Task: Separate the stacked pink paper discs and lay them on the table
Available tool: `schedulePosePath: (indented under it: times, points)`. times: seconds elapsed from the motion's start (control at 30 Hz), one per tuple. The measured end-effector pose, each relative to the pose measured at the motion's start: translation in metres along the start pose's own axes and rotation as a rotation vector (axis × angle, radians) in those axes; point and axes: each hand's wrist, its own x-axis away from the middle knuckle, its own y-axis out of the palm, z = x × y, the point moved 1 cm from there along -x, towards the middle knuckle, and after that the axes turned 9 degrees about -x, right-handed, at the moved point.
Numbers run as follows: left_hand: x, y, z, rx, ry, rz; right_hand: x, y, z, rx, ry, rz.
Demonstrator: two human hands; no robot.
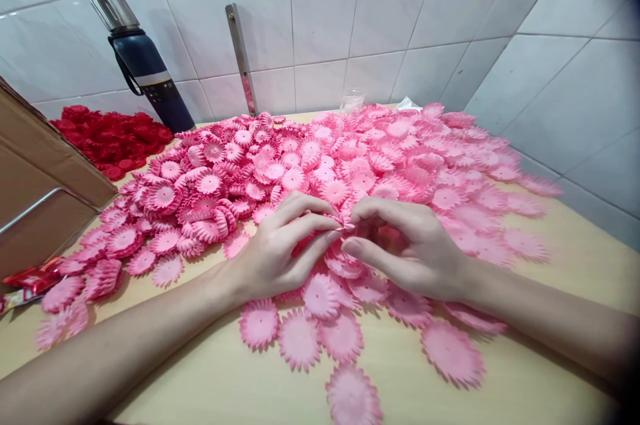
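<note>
Over the middle of the table, my left hand (287,245) pinches a small pink flower-shaped petal piece (344,225) between thumb and fingertips. Facing it, my right hand (415,248) is curved, its thumb and forefinger apart right beside that piece. Whether the right fingertips touch its edge is hard to tell. Beneath and around both hands spreads a large heap of pink petal pieces (295,178), round with fringed edges and darker rims. Several larger pale pink pieces (299,338) lie flat on the wooden table (210,371) in front of the hands.
At the back left, a dark blue thermos (150,68) stands beside a pile of red petal pieces (107,138). A cardboard box (45,178) and a red wrapper (33,280) sit at the left. A clear cup (352,100) is behind the heap, near the tiled wall (325,11).
</note>
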Motion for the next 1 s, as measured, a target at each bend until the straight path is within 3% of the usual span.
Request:
schedulePosePath:
  times: [0.3, 0.63, 0.83, 1.0]
  points:
    - [0.0, -0.0044, 0.0024, 0.018, -0.025, -0.059, -0.0015, 0.0011, -0.0008, 0.041, -0.023, 0.059]
    - [-0.0017, -0.0037, 0.0009, -0.084, -0.177, 0.091, 0.0035, -0.0013, 0.0029, 0.024, -0.042, 0.226]
    - [-0.0009, -0.003, 0.001, -0.095, -0.171, 0.083, 0.0059, 0.0017, 0.0058, -0.049, 0.06, 0.284]
    - [-0.0008, -0.0031, 0.0019, -0.108, -0.158, 0.076, 0.0045, 0.0013, 0.0063, -0.046, 0.059, 0.249]
